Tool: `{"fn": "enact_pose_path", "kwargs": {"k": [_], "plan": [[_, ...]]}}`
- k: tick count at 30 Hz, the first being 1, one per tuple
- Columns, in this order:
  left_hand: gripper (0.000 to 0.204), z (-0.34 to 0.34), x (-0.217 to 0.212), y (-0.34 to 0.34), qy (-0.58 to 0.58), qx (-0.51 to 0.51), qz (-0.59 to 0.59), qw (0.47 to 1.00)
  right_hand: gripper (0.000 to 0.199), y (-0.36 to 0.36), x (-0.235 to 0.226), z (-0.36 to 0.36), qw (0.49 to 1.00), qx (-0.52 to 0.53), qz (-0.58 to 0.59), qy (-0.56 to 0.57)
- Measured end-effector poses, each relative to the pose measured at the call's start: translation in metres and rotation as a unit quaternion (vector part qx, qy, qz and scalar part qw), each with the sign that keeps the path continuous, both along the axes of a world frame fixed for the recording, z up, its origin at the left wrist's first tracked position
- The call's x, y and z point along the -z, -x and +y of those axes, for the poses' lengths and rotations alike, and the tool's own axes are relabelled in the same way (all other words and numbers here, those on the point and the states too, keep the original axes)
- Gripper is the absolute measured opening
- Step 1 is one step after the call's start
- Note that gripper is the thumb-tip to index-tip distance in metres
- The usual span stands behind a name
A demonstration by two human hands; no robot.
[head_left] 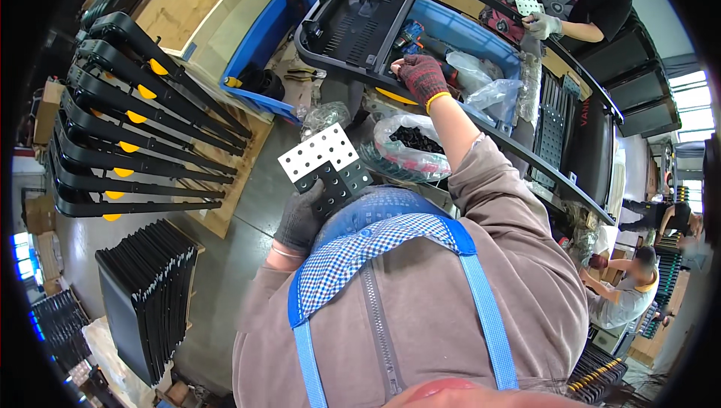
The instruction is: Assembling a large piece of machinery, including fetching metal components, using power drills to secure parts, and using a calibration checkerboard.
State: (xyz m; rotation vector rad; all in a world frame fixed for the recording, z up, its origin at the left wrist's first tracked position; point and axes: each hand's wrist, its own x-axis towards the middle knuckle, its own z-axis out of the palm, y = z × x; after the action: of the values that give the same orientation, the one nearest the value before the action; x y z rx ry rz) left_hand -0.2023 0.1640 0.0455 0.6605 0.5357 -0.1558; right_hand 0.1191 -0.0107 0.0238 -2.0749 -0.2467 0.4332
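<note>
My left hand (pixel 300 216), in a dark grey glove, grips a black L-shaped perforated metal plate (pixel 324 164) whose upper face looks white with dark holes. It is held up in front of my chest. My right hand (pixel 420 76), in a red-and-black glove, reaches forward to the edge of a large black plastic panel (pixel 353 14) and into the blue bin (pixel 481 36) behind it. A power tool seems to lie under that hand, but it is mostly hidden. A clear bag of small black parts (pixel 409 141) lies just below my right forearm.
A rack of long black panels with yellow clips (pixel 128 130) stands at the left, and a stack of black panels (pixel 146 295) lies lower left. Another blue bin (pixel 263 40) sits at the back. A person in grey gloves (pixel 544 24) holds a perforated plate at the top right. More people are at the right.
</note>
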Motion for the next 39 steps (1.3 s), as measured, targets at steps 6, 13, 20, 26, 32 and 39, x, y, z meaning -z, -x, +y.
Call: {"fn": "enact_pose_path", "kwargs": {"k": [6,13,20,26,32,39], "plan": [[0.034,0.004,0.01,-0.002,-0.089,0.047,-0.025,0.995,0.021,-0.007,-0.006,0.004,0.992,-0.04,-0.049,0.114],[0.031,-0.005,0.033,-0.007,-0.331,0.054,-0.128,0.933,0.016,0.019,-0.036,-0.011,0.967,-0.057,-0.046,0.244],[0.033,-0.028,0.022,-0.029,-0.743,0.105,-0.341,0.566,0.02,0.116,-0.044,-0.042,0.86,-0.178,-0.478,0.018],[0.031,-0.106,-0.007,-0.064,-0.15,0.131,-0.13,0.971,0.018,0.145,-0.035,-0.1,0.884,-0.189,-0.428,-0.007],[0.033,-0.146,-0.012,-0.073,-0.214,0.258,-0.153,0.93,0.019,0.153,-0.056,-0.164,0.846,-0.209,-0.49,0.028],[0.035,-0.178,0.014,-0.073,-0.599,0.231,-0.365,0.675,0.011,0.126,-0.044,-0.236,0.909,-0.026,-0.41,-0.064]]}}
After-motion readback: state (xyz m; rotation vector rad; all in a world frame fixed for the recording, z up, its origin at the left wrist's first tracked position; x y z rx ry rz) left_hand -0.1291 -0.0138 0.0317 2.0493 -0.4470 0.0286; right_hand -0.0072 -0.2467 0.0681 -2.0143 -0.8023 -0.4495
